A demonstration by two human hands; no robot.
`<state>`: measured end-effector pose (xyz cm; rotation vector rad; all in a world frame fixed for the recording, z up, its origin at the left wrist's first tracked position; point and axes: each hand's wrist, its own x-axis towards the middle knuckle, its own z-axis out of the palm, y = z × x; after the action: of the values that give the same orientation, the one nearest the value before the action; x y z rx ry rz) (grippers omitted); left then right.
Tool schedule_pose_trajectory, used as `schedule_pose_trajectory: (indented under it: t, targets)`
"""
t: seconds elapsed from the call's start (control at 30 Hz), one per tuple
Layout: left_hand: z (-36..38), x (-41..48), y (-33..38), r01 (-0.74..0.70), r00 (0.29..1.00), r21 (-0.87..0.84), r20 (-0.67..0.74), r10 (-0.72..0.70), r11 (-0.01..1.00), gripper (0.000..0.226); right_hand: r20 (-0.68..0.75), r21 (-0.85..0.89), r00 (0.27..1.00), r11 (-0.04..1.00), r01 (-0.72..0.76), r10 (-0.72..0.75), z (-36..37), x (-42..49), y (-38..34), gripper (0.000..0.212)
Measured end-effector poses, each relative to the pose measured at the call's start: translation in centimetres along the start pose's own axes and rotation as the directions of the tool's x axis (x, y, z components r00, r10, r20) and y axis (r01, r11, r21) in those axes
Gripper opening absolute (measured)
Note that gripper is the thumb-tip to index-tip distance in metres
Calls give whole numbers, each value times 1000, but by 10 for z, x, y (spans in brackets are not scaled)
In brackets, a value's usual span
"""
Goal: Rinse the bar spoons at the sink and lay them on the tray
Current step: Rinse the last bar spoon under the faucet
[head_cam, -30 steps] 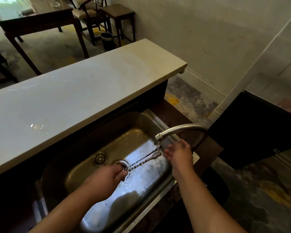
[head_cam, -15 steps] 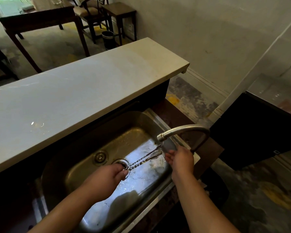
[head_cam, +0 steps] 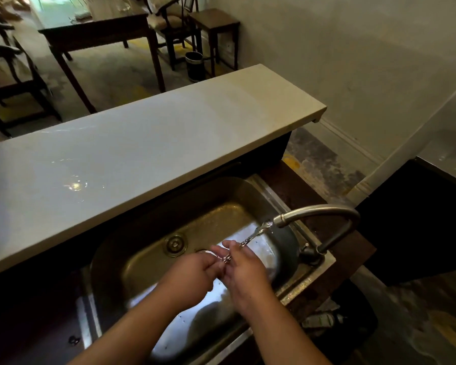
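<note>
While held above the sink, bar spoons slanting up to the faucet spout, handles pinched by both grips: left hand and right hand touching, just below that spout. Pale surface behind the faucet.

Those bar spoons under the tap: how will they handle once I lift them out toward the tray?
The bar spoons look like thin twisted metal, so probably stiff and light. They are wet under the faucet, so likely slippery, though the twist may help grip. Both the left hand and right hand pinch the stems; the long bowl ends might swing if held loosely.
</note>
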<state>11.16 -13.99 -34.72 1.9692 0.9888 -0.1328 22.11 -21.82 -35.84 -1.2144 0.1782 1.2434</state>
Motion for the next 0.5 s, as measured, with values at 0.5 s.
schedule_pose_trajectory:
  t: [0.5]
  targets:
    - [-66, -36, 30, -1, 988, -396, -144, -61, 918, 11, 188, -104, 960, 968, 227, -205, 71, -31, -39, 31]
